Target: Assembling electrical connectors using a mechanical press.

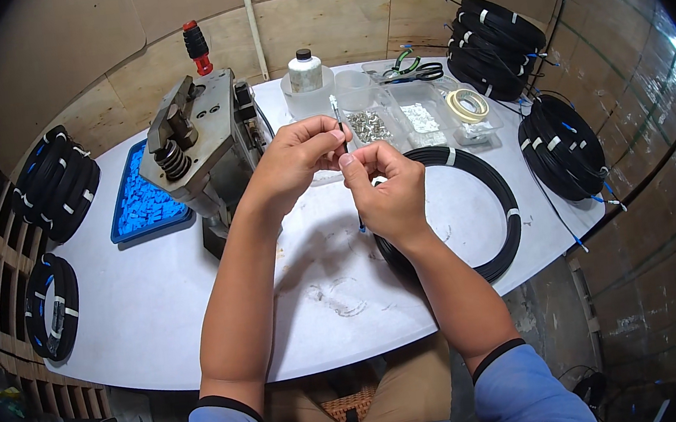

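Both my hands pinch a thin black cable above the middle of the white table. My left hand grips it with thumb and forefinger near its upper end, which has a small white tip. Lower down, my right hand holds the same cable closed between thumb and curled fingers. A short blue-tipped piece sticks out below the right hand. Behind and under my right hand lies a coil of black cable bound with white ties. Small metal parts fill a clear tray just beyond my fingers.
A metal press with a red-and-black handle stands left, beside a blue tray of small blue pieces. At the back are a white bottle, pliers, scissors and a tape roll. Stacked cable coils line both sides.
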`<state>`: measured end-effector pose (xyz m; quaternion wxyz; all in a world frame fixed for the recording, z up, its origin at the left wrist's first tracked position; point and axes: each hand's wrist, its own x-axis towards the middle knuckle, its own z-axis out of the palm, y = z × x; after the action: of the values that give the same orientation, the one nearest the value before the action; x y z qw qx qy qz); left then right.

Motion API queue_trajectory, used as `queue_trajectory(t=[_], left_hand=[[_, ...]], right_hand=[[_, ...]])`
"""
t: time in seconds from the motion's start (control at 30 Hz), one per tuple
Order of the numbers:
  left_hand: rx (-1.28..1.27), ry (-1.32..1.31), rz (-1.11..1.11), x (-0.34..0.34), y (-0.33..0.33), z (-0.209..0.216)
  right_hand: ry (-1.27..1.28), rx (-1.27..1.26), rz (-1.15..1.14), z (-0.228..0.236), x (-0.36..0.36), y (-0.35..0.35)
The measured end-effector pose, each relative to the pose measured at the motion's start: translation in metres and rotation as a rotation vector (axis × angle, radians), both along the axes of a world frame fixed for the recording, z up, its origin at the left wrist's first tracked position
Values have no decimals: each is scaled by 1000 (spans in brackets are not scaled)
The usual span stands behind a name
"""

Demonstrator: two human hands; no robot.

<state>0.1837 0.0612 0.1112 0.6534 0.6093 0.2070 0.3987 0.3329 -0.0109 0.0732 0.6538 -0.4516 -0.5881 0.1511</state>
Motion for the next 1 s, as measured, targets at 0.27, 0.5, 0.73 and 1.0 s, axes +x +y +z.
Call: queue_trajectory(t=[0.27, 0.5, 0.73, 1.0], left_hand=[[-33, 0, 4, 1, 0, 0], [-21, -13, 7, 1, -1, 3], [7, 9, 33, 0, 1, 2], [-14, -3, 46, 2, -2, 2]], right_hand=[[20, -5, 34, 1, 1, -1], [34, 35, 50, -2, 1, 1], [57, 27, 3, 2, -4, -2], [-4, 64, -66, 0, -2, 1]])
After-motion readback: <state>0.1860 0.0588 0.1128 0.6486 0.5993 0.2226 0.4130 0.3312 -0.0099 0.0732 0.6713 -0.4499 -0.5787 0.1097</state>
